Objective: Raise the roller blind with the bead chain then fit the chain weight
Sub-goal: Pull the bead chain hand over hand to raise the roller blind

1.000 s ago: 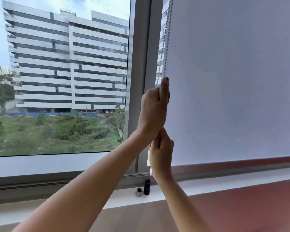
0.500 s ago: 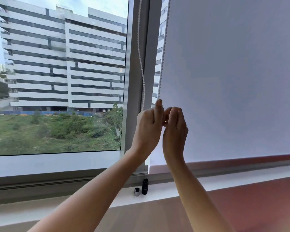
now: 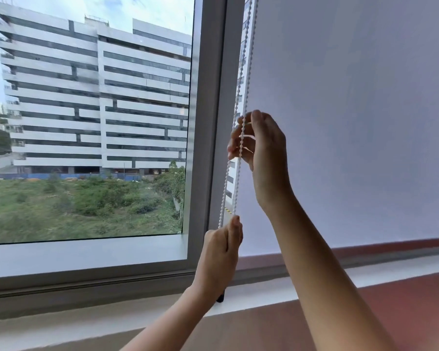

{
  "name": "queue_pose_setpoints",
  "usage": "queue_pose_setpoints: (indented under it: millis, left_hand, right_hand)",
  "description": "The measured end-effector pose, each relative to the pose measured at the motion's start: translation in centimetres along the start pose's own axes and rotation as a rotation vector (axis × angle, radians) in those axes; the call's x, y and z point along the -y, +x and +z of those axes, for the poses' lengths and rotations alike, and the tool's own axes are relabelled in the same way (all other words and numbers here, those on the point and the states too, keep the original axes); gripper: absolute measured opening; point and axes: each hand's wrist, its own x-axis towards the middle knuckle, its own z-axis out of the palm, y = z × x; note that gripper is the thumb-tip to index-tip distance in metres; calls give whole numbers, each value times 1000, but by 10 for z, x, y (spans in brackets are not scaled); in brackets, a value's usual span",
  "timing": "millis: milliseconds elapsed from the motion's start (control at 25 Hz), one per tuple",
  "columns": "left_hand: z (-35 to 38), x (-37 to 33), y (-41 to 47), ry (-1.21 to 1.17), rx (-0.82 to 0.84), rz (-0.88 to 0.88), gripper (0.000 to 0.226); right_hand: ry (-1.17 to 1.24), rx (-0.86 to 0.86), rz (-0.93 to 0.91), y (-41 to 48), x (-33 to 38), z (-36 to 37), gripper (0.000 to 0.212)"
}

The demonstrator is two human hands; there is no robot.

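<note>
A white roller blind point(image 3: 352, 122) covers the right window pane, its bottom edge just above the sill. The white bead chain point(image 3: 229, 183) hangs in two strands along the blind's left edge. My right hand point(image 3: 261, 148) is up high, fingers curled around the chain strands. My left hand point(image 3: 219, 257) is lower down, fist closed on the chain's lower part. A small black cylinder point(image 3: 221, 298) stands on the sill, mostly hidden behind my left wrist.
A grey window frame post point(image 3: 210, 122) rises just left of the chain. The left pane looks out on a large white building point(image 3: 94, 97) and greenery. A white sill point(image 3: 264, 297) runs below, with a reddish surface point(image 3: 403, 312) in front.
My hands were together at mid height half a second ago. Now the right hand has gone up the chain and the left hand has dropped down along it.
</note>
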Motion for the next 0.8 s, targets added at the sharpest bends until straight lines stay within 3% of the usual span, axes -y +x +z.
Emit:
queue_pose_setpoints:
  millis: [160, 600, 800]
  left_hand:
    - [0, 3, 2, -46, 8, -26, 55]
    - [-20, 16, 10, 43, 97, 15, 55]
    - [-39, 22, 28, -13, 164, 5, 52]
  right_hand:
    - [193, 95, 97, 30, 24, 6, 34]
    - [-131, -152, -262, 26, -2, 30, 44]
    - [-149, -171, -287, 15, -17, 24, 40]
